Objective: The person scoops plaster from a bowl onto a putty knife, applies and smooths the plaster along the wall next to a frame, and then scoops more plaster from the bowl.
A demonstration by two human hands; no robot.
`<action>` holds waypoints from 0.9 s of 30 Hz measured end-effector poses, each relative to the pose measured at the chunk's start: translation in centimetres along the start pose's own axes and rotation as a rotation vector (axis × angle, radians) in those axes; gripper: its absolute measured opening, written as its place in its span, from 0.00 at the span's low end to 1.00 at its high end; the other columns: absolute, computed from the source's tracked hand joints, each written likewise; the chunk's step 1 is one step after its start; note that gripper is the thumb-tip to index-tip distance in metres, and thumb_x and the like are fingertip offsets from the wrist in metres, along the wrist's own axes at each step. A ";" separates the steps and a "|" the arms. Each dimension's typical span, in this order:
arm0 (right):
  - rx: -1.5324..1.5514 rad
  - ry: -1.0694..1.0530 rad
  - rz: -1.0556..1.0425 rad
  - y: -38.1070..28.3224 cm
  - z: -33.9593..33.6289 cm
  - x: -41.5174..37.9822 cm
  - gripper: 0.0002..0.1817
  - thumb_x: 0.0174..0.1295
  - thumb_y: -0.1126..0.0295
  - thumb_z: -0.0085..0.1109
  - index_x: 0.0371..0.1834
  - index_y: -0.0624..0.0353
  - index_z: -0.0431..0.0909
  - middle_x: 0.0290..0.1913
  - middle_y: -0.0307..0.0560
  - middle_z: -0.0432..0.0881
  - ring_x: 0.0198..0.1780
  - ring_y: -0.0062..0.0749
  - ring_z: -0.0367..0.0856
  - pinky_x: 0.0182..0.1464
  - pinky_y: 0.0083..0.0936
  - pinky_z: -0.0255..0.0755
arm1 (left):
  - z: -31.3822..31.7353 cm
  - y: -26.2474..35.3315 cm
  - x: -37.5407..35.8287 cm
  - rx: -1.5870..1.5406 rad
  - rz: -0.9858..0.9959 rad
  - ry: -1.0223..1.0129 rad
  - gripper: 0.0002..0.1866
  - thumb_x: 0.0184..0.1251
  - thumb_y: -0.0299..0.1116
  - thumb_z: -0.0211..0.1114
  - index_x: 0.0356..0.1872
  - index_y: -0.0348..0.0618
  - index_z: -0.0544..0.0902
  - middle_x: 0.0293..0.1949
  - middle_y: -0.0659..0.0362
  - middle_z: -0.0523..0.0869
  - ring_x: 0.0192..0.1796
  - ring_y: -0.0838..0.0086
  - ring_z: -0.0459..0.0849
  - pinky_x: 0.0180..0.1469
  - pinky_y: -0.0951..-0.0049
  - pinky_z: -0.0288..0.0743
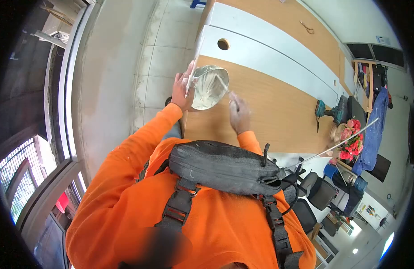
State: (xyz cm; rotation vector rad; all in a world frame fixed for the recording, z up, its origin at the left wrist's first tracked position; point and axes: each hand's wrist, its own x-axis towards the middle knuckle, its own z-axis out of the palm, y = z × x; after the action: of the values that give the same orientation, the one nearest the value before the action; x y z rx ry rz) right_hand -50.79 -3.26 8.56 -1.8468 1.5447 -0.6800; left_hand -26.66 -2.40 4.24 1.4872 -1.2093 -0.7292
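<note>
A round bowl point(209, 92) with pale, creamy paste inside stands on the wooden desk near its left end. My left hand point(183, 87) is at the bowl's left side, gripping a thin white flat board point(189, 80) seen nearly edge-on. To the right of the bowl, my right hand point(239, 113) is closed on the handle of a small spreading tool point(222, 83), whose light-coloured end reaches into the bowl over the paste. The fingers of my right hand are slightly blurred.
The wooden desk point(269, 107) extends right, with a white strip holding a round hole point(223, 44). A teal cordless drill point(321, 108) and pink flowers point(351, 140) are at its far right. A wall and window frame stand left; office chairs point(315, 190) are lower right.
</note>
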 end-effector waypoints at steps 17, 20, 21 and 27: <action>0.002 -0.057 0.083 3.9 2.0 -3.8 0.18 0.70 0.66 0.49 0.59 0.56 0.80 0.54 0.57 0.83 0.54 0.51 0.83 0.56 0.38 0.75 | 2.2 0.8 0.3 0.109 0.184 0.040 0.34 0.67 0.26 0.58 0.76 0.45 0.63 0.54 0.50 0.83 0.46 0.53 0.75 0.59 0.61 0.68; 0.140 -0.125 0.193 3.6 2.7 -5.1 0.18 0.71 0.65 0.49 0.58 0.58 0.80 0.55 0.57 0.83 0.54 0.49 0.83 0.58 0.36 0.74 | 2.2 2.3 0.2 0.148 0.201 -0.010 0.32 0.69 0.29 0.58 0.75 0.41 0.65 0.57 0.51 0.82 0.48 0.54 0.74 0.60 0.59 0.67; 0.212 -0.172 0.255 3.5 2.8 -5.4 0.18 0.71 0.65 0.49 0.58 0.60 0.80 0.56 0.57 0.83 0.54 0.46 0.83 0.59 0.35 0.73 | 2.3 2.9 0.2 0.209 0.237 -0.036 0.31 0.70 0.31 0.58 0.74 0.40 0.65 0.57 0.51 0.81 0.50 0.54 0.73 0.60 0.58 0.67; 0.575 -0.103 0.398 5.1 4.7 -6.5 0.18 0.69 0.69 0.50 0.57 0.62 0.81 0.32 0.34 0.76 0.34 0.20 0.70 0.37 0.20 0.67 | 5.6 -0.3 -1.1 0.030 0.070 0.067 0.22 0.73 0.38 0.59 0.62 0.35 0.74 0.47 0.47 0.80 0.52 0.52 0.72 0.60 0.56 0.66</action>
State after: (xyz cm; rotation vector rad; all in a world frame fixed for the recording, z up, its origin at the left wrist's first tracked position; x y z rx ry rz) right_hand -51.92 3.21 1.63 -1.0973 1.4023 -0.7276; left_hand -31.93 -3.26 2.29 1.4748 -1.2201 -0.6114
